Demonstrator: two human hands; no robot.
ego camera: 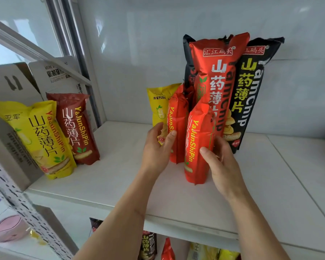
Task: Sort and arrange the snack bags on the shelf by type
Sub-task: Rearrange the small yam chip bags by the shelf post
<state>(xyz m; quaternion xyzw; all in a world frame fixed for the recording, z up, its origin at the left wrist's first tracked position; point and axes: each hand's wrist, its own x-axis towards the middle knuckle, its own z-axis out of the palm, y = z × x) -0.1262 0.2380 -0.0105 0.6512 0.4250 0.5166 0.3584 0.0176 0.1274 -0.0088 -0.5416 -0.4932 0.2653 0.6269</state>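
Flanking upright orange bags (197, 145) mid-shelf (105, 177), both hands (156, 147).

I see glossy, crinkled foil-plastic snack bags (201, 141) on a smooth, matt white shelf (111, 177). At the left stand dull cardboard boxes (11, 87) (printed) and a perforated metal upright (17, 199).

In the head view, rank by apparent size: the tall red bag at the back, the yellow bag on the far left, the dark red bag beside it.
1. Tall red bag, largest.
2. Yellow bag on the far left; it sits nearer the camera, so its rank is unsure.
3. Dark red bag, smallest.
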